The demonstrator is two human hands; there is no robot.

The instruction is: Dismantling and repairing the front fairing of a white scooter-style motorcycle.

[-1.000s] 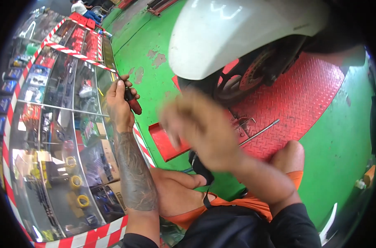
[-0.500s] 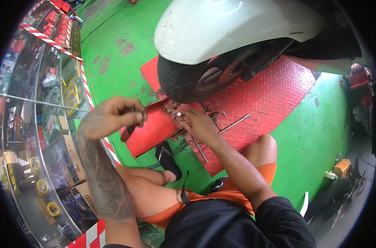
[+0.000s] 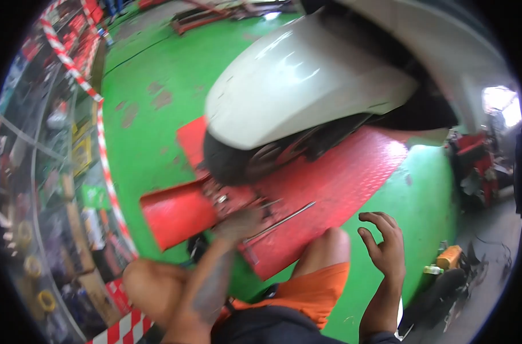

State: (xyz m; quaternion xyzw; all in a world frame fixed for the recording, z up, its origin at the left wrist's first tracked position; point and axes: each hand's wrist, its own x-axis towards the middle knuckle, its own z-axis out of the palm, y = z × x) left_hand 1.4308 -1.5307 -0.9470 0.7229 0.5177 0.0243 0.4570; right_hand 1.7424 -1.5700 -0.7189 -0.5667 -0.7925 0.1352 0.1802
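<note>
My left hand (image 3: 239,223) reaches down over the red ramped metal platform (image 3: 335,178), beside a long T-handled wrench (image 3: 284,221). Motion smears its fingers, so whether it holds anything is unclear. My right hand (image 3: 384,243) is raised over the green floor to the right, with its fingers curved apart and nothing in them. Small metal parts (image 3: 219,198) lie on the platform just beyond my left hand. Above them stands the black tyre (image 3: 224,160) of a motorcycle, under its white fender (image 3: 272,94).
Glass display cases (image 3: 60,189) line the left, edged with red-and-white striped tape (image 3: 103,155). A red flap (image 3: 178,212) slopes off the platform's left end. At right, an orange box (image 3: 449,257) sits near dark parts (image 3: 450,286). Red metal equipment (image 3: 201,18) stands far back.
My left hand has come down from the left to the platform. My right hand has pulled away from the small parts and risen to the right. The view has shifted.
</note>
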